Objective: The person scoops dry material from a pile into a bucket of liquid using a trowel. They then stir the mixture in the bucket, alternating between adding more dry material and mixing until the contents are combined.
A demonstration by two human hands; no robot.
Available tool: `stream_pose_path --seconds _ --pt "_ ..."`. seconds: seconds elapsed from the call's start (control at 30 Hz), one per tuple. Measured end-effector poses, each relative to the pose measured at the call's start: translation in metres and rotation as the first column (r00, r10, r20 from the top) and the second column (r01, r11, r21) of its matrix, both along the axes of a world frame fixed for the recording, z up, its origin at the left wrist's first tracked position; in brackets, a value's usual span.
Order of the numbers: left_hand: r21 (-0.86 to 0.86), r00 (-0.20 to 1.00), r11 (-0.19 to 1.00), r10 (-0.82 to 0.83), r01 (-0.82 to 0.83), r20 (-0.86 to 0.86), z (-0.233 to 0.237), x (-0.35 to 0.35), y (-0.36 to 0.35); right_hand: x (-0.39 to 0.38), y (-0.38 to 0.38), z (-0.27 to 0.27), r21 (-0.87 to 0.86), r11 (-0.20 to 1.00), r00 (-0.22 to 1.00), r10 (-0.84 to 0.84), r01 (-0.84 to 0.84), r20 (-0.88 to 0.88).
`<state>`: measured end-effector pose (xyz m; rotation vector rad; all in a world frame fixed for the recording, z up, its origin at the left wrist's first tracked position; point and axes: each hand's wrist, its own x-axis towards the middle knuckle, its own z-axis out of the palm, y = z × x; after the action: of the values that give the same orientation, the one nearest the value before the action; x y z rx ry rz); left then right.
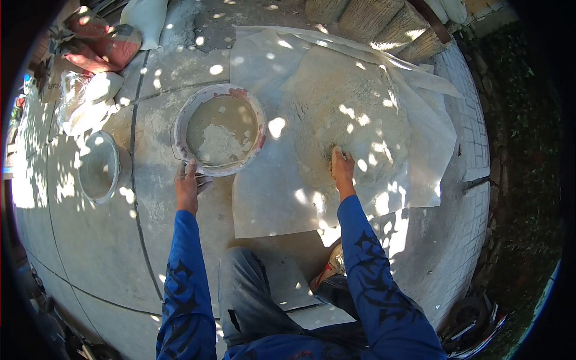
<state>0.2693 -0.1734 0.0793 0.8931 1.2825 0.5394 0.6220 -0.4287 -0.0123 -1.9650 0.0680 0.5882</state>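
Observation:
My left hand (pixel 188 185) grips the near rim of a round bucket (pixel 262 141), with some fingers up against the rim and others lower on its outer side. Inside the bucket lies a wet grey-brown mix (pixel 222 120) with a patch of pale dry powder on its surface. To the right, my right hand (pixel 342 166) is closed at the near-left part of a wide heap of grey powder (pixel 354 108). Its fingers are curled together, and whatever they hold is hidden. A whitish sheet (pixel 264 210) is spread under the heap.
A second bucket (pixel 99 168) stands on the paved floor at left. Bags, one of them a red and brown sack (pixel 99 45), lie at the upper left. Bark-textured blocks (pixel 372 21) stand behind the sheet. Dark ground with plants (pixel 516 150) runs along the right edge.

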Motion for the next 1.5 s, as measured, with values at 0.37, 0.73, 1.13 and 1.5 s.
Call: stream_pose_path --seconds 0.37,0.73,1.13,1.5 --pt "0.016 0.999 1.0 0.021 -0.021 0.027 -0.009 -0.005 0.002 -0.015 -0.017 0.047 0.135 0.989 0.988 -0.04 0.059 -0.146" --pt "-0.007 0.999 1.0 0.024 -0.023 0.035 -0.006 -0.003 0.001 -0.014 -0.038 0.11 0.131 0.991 0.984 -0.003 0.027 -0.179" --pt "0.014 0.995 0.998 0.053 -0.054 0.087 -0.01 -0.003 0.0 -0.046 0.008 0.193 0.068 0.983 0.965 0.183 -0.174 -0.186" --pt "0.079 0.984 0.986 0.136 -0.146 0.115 -0.025 0.001 0.001 -0.101 0.119 0.231 0.092 0.784 0.755 0.617 -0.614 -0.222"
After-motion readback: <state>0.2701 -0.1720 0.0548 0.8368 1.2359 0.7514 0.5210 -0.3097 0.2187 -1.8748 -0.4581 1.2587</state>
